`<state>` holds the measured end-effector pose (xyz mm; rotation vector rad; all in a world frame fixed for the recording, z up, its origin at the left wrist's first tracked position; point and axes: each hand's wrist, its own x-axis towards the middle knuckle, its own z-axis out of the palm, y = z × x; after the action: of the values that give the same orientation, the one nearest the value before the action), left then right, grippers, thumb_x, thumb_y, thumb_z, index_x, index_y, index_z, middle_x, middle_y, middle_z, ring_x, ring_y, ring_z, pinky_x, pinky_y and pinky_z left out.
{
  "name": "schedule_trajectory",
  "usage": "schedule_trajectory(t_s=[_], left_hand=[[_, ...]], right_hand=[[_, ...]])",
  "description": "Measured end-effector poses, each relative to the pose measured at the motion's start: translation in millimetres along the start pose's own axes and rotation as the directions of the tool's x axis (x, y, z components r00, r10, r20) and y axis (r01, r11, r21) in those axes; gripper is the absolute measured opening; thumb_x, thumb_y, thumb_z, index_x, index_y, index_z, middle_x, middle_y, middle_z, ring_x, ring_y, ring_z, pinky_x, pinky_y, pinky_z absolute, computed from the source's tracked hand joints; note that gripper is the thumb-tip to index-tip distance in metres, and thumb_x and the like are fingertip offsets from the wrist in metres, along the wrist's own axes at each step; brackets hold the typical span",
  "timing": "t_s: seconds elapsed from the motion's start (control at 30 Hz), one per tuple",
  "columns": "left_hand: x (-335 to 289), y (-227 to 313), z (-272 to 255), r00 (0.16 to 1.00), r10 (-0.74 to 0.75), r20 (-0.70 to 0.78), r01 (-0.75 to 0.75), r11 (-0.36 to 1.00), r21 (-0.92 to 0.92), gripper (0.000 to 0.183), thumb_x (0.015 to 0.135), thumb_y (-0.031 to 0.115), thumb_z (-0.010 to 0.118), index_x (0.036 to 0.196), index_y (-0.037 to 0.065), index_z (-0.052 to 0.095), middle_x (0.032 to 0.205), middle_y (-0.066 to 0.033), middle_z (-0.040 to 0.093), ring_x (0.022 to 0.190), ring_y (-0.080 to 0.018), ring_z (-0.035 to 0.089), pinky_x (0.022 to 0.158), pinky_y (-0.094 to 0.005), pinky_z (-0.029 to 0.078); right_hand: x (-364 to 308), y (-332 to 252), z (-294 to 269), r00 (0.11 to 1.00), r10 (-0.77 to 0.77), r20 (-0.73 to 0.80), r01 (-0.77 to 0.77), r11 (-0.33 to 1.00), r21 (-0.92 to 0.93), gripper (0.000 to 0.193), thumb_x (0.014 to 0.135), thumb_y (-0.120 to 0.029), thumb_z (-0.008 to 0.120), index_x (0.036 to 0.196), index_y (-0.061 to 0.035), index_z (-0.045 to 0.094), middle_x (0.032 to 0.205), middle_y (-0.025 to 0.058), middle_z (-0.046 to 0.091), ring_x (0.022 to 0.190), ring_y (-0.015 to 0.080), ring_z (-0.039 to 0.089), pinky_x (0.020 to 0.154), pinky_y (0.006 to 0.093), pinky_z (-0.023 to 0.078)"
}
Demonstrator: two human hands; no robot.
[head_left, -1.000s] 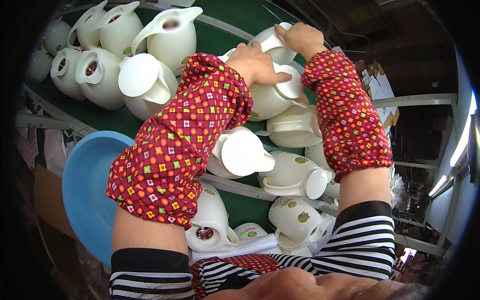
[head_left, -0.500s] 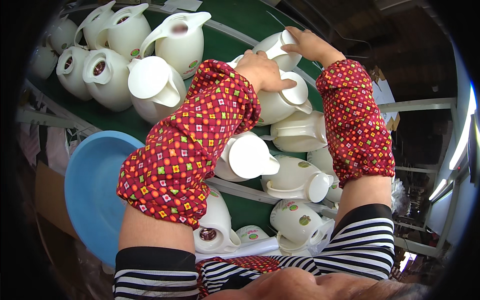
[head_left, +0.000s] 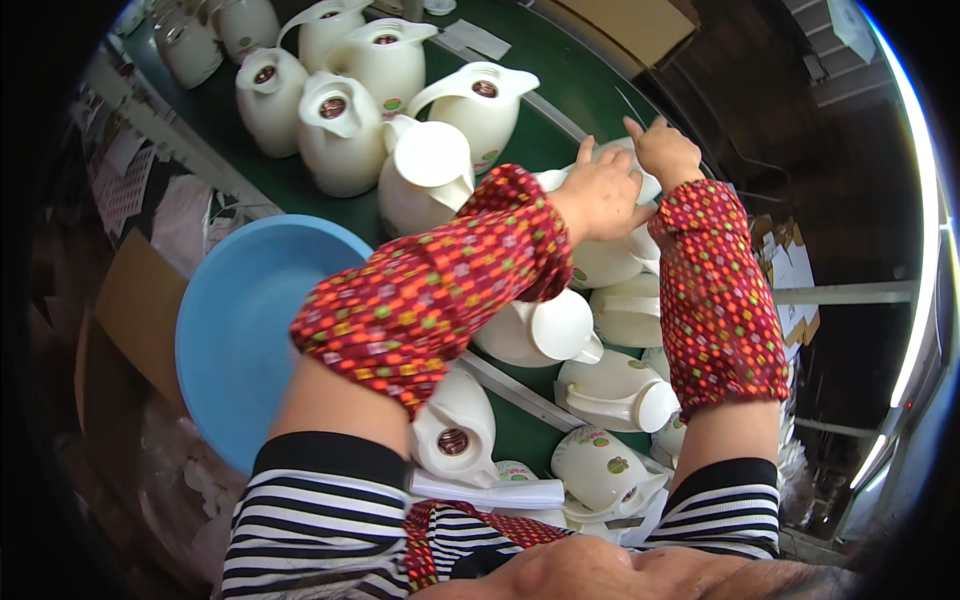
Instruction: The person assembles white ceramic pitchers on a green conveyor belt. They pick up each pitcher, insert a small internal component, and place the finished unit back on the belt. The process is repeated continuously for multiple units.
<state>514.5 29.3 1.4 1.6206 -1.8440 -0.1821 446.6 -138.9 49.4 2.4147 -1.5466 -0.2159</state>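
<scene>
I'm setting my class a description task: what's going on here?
The person, in red patterned cloth sleeve covers, has the left hand and right hand close together at a glossy white rounded jug on the far side of the green work surface; the hands hide much of it, so the grip is unclear. Other glossy white jugs crowd around: some open-mouthed, some with flat round white lids. A wide round blue basin sits on the left.

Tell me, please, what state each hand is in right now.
Left hand: open, spread over a white jug.
Right hand: at the white jug; its grip cannot be told.
</scene>
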Motion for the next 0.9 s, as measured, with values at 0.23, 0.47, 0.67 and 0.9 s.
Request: schedule_trajectory(t_s=[0.23,0.47,0.67,0.9], left_hand=[[-153,-62,-128,0.761,-0.178,-0.623,0.136,0.984,-0.115,0.037,0.073,-0.008,0.05,0.109,0.0,0.055,0.112,-0.021,0.058,0.105,-0.0412,0.059,0.096,-0.0478,0.049],[-207,-137,-149,0.937,-0.336,-0.096,0.313,0.929,-0.197,0.129,0.067,0.018,0.09,0.164,0.001,0.007,0.159,-0.0302,0.036,0.147,-0.0436,0.038,0.122,-0.0433,0.035],[-199,-154,-115,0.956,-0.258,-0.14,0.241,0.962,-0.13,0.141,0.062,0.027,0.098,0.165,0.004,0.004,0.163,-0.0273,0.031,0.153,-0.041,0.031,0.126,-0.0439,0.032],[-206,-154,-107,0.945,-0.275,-0.176,0.241,0.952,-0.191,0.143,0.061,0.027,0.098,0.165,0.006,0.003,0.164,-0.026,0.031,0.155,-0.0398,0.027,0.127,-0.0433,0.028]], right_hand=[[-101,-138,-61,0.7,-0.657,-0.279,0.707,0.585,0.397,0.059,0.101,-0.058,0.055,0.133,-0.0094,0.068,0.112,0.0243,0.073,0.104,0.0419,0.071,0.092,0.0498,0.055],[-148,-213,-86,0.61,-0.788,0.084,0.769,0.615,0.174,0.088,0.078,-0.047,0.084,0.15,-0.0099,0.05,0.127,0.0301,0.061,0.11,0.0425,0.067,0.097,0.0467,0.054],[-135,-201,-89,0.478,-0.873,0.095,0.842,0.486,0.233,0.094,0.064,-0.018,0.093,0.146,-0.013,0.047,0.134,0.0207,0.061,0.118,0.0408,0.065,0.099,0.0458,0.054],[-135,-210,-101,0.386,-0.916,0.106,0.918,0.394,0.057,0.087,0.075,-0.044,0.089,0.141,-0.0045,0.048,0.113,0.023,0.072,0.105,0.0425,0.071,0.096,0.0456,0.055]])
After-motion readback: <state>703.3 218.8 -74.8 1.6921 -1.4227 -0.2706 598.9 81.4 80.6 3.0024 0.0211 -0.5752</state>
